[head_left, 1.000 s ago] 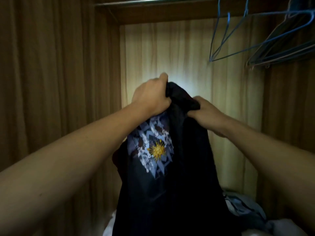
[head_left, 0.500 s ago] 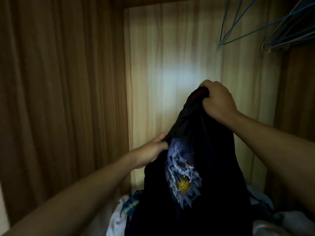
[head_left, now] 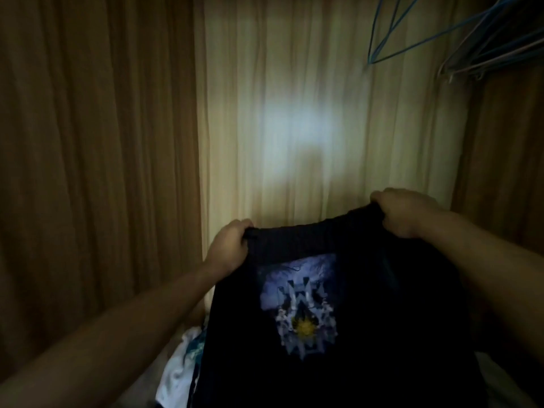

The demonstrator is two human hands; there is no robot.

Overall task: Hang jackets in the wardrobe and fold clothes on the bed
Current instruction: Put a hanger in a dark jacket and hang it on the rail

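I hold a black garment with a blue, white and yellow printed patch, spread out inside the wooden wardrobe. My left hand grips the left end of its top edge. My right hand grips the right end, a little higher. The cloth hangs down between my arms and hides what lies under it.
Blue and grey wire hangers hang at the top right. A pile of white and patterned clothes lies on the wardrobe floor at the lower left. The wardrobe's back panel is lit; the left wall is close.
My hands have moved apart and down, stretching the garment's top edge flat. The left hand shifted from the cloth's side to its top left corner. The view tilted down.
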